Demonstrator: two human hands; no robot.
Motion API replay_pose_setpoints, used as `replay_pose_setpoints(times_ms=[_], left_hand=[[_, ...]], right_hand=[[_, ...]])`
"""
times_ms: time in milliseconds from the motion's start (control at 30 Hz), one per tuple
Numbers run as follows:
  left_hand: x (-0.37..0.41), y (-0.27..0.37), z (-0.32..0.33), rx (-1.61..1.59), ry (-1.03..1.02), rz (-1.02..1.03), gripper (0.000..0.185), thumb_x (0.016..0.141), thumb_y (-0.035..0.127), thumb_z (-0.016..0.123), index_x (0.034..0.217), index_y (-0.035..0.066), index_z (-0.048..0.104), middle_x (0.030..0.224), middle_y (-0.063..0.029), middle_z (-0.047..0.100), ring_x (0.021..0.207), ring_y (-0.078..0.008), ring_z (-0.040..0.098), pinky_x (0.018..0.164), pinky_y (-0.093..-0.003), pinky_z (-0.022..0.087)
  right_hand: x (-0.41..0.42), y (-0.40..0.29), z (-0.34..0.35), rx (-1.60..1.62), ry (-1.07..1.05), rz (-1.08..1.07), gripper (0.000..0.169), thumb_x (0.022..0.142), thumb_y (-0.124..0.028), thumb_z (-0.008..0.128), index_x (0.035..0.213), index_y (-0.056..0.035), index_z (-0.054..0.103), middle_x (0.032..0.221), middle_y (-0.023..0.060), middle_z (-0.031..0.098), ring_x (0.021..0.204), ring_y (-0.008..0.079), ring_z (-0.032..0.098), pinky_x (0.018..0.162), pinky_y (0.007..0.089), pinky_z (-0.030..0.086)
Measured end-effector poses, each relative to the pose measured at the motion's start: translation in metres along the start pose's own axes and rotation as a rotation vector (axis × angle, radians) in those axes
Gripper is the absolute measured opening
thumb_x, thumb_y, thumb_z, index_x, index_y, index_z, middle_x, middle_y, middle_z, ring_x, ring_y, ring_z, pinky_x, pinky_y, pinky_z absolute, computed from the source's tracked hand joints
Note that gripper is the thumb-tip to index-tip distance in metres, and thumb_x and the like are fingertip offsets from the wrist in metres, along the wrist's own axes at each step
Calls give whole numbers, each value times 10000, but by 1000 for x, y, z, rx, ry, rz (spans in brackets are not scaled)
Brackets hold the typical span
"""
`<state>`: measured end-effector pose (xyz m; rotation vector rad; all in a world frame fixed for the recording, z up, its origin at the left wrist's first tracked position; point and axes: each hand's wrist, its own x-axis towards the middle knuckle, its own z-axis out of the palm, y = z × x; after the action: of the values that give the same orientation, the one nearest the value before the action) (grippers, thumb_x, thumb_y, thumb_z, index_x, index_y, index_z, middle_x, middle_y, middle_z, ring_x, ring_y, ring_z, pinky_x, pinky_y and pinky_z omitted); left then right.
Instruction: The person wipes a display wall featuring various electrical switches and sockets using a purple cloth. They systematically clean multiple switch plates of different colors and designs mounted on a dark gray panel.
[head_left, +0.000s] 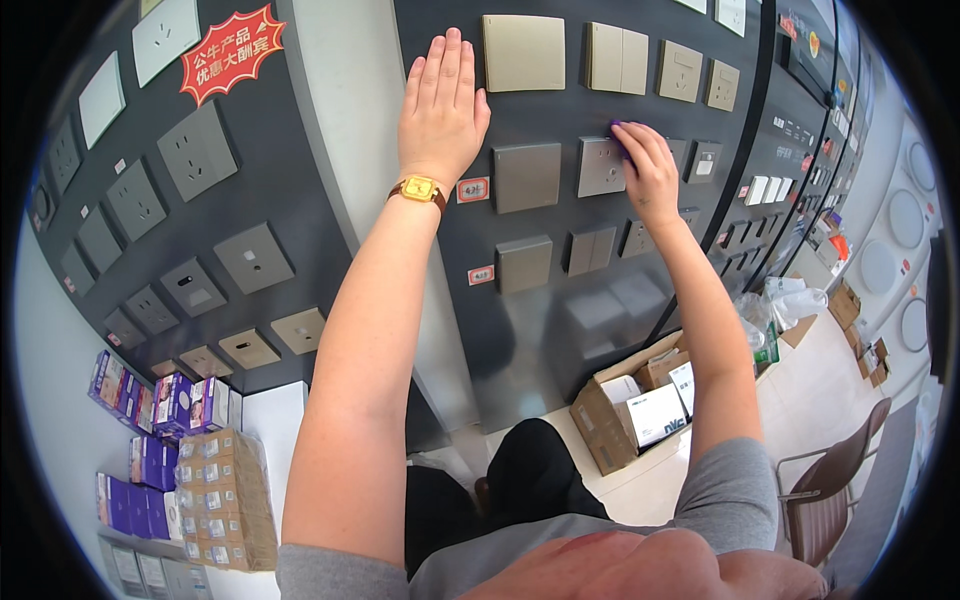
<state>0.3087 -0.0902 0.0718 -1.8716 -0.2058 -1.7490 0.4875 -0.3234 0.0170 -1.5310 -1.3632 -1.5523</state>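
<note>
My left hand (444, 112) lies flat with its fingers together against the dark display board (525, 116), left of a gold switch plate (525, 52). A watch with a gold face (417, 188) is on that wrist. My right hand (649, 169) grips a purple cloth (616, 127), mostly hidden behind the fingers. It is at the right side of a grey wall socket plate (598, 168), covering part of it. A grey blank-faced switch plate (526, 178) is mounted between the two hands.
Further switch and socket plates (199, 150) cover the board on the left. Below on the floor stands an open cardboard carton (600, 427) of boxes. Purple boxes (172, 401) and a wrapped stack of brown cartons (225, 499) are at lower left. A brown chair (832, 472) stands at right.
</note>
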Motion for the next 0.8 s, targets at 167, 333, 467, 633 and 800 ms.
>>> replay_pose_setpoints(times_ms=[167,333,467,633,800], left_hand=[[1,2,0,17,-6,4,537,941,255,515,1431,51,433,1536,-89,363,1410,-205,352,1164,-379,283],[0,0,0,64,-38,5,544,948,275,503,1438,51,424,1543,-86,352,1419,-200,335,1169,-373,271],[-3,4,1,82,-49,-18,558,954,282,498,1454,53,403,1555,-84,332,1428,-198,320,1171,-372,267],[-31,12,-2,57,-126,-23,584,961,292,491,1479,57,361,1574,-90,293,1446,-206,287,1177,-381,248],[-47,17,-2,2,-149,-26,585,959,288,498,1476,52,362,1578,-100,280,1443,-222,293,1172,-394,253]], right_hand=[[-34,5,18,-44,180,272,413,795,62,607,1191,-47,649,1165,104,627,1098,297,583,958,377,474],[-70,-22,28,-14,183,387,382,816,58,619,1188,-28,645,1175,118,617,1113,306,574,966,385,461],[-106,-33,24,32,85,466,415,803,70,611,1198,-49,646,1199,106,608,1118,294,568,967,375,453],[-110,-47,12,130,71,482,402,788,70,613,1166,-61,660,1188,94,613,1102,290,574,959,371,455],[-47,-66,20,186,230,409,413,789,53,641,1186,-58,633,1177,123,608,1105,305,573,961,377,459]])
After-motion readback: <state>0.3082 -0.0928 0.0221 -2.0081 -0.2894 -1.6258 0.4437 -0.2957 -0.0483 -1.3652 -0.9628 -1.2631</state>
